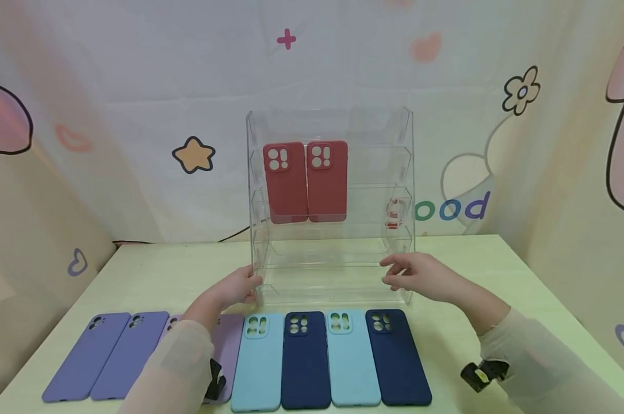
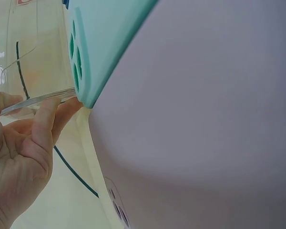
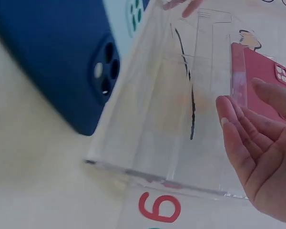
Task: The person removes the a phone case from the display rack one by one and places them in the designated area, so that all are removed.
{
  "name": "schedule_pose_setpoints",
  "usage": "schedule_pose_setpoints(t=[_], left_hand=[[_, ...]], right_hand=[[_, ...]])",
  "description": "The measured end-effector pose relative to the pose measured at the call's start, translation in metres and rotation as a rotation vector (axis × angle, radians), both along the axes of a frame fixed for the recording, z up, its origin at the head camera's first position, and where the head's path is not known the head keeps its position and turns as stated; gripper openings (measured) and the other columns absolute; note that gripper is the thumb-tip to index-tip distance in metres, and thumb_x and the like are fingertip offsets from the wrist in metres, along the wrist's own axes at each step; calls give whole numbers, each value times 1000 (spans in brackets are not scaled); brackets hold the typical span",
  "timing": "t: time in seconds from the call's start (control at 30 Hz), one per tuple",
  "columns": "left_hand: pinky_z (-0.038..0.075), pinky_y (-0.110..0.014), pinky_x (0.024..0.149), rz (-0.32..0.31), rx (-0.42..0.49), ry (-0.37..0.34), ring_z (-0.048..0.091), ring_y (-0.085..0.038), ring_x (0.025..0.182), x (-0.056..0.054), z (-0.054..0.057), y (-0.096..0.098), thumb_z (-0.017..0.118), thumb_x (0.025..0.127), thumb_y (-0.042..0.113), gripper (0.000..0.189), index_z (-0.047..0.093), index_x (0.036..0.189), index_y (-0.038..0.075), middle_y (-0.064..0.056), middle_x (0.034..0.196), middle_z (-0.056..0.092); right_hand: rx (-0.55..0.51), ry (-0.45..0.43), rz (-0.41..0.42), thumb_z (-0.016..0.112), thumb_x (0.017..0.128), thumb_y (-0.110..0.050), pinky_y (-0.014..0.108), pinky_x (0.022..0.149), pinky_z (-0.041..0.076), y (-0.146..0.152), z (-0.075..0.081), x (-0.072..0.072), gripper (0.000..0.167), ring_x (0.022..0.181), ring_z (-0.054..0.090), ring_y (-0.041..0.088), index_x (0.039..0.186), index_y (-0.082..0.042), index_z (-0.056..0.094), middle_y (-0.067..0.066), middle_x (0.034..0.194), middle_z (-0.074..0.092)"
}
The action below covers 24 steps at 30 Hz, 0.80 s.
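A clear acrylic display rack (image 1: 374, 167) with stepped tiers stands on the table. My left hand (image 1: 239, 286) pinches its lower left side panel, thumb on one face and fingers on the other, as the left wrist view shows at the panel's edge (image 2: 38, 99). By the lower right side of the rack, my right hand (image 1: 420, 277) hovers with loosely bent fingers and nothing in them. Two red phone cases, one left (image 1: 287, 195) and one right (image 1: 328, 192), stand side by side in an upper tier, camera cutouts at the top.
In front of the rack lies a row of phone cases: two periwinkle (image 1: 86, 362), lilac (image 1: 234, 345) partly under my left sleeve, then light blue (image 1: 257, 374) and navy (image 1: 305, 374) alternating. A printed curtain (image 1: 136, 57) hangs behind the pale table (image 1: 467, 264).
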<state>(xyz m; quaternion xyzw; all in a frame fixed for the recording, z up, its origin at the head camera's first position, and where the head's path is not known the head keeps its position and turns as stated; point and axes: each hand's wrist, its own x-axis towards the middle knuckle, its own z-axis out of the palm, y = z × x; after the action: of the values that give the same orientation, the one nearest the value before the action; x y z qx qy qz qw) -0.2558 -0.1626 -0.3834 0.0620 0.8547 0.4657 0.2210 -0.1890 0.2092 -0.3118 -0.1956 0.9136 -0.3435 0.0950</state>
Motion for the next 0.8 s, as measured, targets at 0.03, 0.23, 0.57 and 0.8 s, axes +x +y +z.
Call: schedule_pose_setpoints(t=[0.03,0.23,0.57,0.8], left_hand=[[37,-47,94,1,-1,-4,53,-25,93,0,0,1,38,98,16,54,20,147,3,-21,135,43],[41,-43,90,-8,4,4,53,-28,100,0,0,0,38,97,15,54,21,147,2,-21,135,43],[39,-43,89,-12,-3,-4,52,-21,80,0,3,0,38,98,16,54,21,147,3,-19,130,47],[37,-44,90,-24,7,0,53,-23,90,0,2,-1,36,98,14,54,20,148,3,-19,129,48]], right_hand=[[2,17,4,61,91,-25,39,76,52,-3,3,-3,42,82,63,18,123,1,55,6,97,65],[15,134,-18,60,92,-21,42,82,50,-24,19,-25,36,95,61,25,122,-1,57,9,103,64],[-95,230,-185,55,95,-20,45,90,45,-37,51,-60,35,109,55,29,126,-3,54,14,119,60],[-181,305,-281,55,94,-19,43,90,46,-47,58,-76,36,110,55,29,127,-4,53,14,121,58]])
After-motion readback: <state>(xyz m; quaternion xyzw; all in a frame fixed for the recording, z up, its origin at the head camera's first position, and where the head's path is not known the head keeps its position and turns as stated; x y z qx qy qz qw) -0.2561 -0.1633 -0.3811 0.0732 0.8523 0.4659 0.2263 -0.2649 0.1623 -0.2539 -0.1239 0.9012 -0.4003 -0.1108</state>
